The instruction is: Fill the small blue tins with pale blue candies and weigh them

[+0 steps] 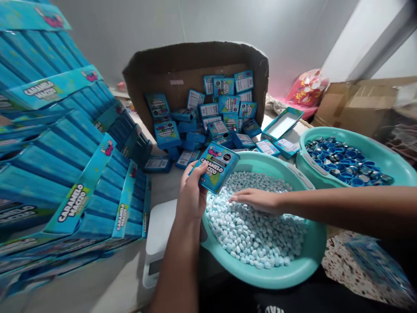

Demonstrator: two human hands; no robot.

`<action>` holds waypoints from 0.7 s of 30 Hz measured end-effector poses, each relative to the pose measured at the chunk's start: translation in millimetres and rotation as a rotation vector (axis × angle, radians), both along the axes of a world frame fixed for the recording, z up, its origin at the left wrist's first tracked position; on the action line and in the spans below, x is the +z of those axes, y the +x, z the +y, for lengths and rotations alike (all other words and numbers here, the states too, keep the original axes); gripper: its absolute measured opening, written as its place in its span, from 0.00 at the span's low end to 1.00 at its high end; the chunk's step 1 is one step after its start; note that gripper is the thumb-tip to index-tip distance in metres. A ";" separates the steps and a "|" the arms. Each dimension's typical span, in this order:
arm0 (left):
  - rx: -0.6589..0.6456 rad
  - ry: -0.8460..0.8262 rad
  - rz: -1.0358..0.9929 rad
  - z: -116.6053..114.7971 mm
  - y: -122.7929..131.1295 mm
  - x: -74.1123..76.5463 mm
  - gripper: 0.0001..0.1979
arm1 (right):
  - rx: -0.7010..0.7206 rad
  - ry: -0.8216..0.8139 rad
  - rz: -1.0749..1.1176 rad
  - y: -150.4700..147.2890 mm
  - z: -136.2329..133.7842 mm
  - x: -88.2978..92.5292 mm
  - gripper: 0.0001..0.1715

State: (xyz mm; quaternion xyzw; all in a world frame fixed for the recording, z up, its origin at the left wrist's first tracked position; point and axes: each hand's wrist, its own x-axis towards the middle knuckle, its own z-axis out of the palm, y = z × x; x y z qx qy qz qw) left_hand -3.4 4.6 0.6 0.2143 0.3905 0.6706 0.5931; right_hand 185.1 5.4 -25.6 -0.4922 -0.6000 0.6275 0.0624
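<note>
Blue candy box [215,167]: we pinch it in our left hand [192,196]. Our right hand [257,201] lies flat, unclenched, on pale candies [254,237] in the teal basin [293,270].

Plain white walls [130,26] (evenly lit) above speckled floor [339,261].

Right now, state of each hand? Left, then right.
Left hand: closed on a small blue box.
Right hand: open, fingers flat on the pale blue candies in the teal basin.
</note>
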 end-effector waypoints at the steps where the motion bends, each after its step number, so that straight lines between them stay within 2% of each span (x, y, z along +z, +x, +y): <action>1: 0.025 0.002 -0.023 1.0 -0.7 -0.2 0.20 | -0.058 -0.149 -0.008 -2.0 2.3 2.0 0.23; 4: 0.079 0.009 -0.051 1.9 -4.4 -0.3 0.23 | -0.146 -0.566 -0.045 -9.1 6.8 6.3 0.26; 6: 0.029 0.032 -0.022 0.5 -7.0 0.5 0.27 | -0.190 -0.668 -0.020 -13.2 7.4 6.3 0.28; 8: -0.101 0.054 0.028 -1.5 -8.7 1.4 0.29 | -0.252 -0.683 -0.005 -16.6 6.0 3.9 0.28; 11: -0.244 0.043 0.083 -4.2 -9.1 1.7 0.26 | -0.308 -0.734 0.047 -21.8 1.7 -2.5 0.31; 16: -0.174 0.017 0.196 -9.9 -4.9 1.4 0.26 | -0.299 -0.839 0.332 -30.4 -5.0 -12.7 0.31; 18: -0.164 0.025 0.222 -13.7 -3.2 2.9 0.26 | -0.332 -0.819 0.299 -32.4 -5.8 -15.3 0.31; 21: -0.214 0.041 0.174 -18.3 -1.5 4.2 0.22 | -0.346 -0.768 0.216 -34.0 -4.0 -18.5 0.32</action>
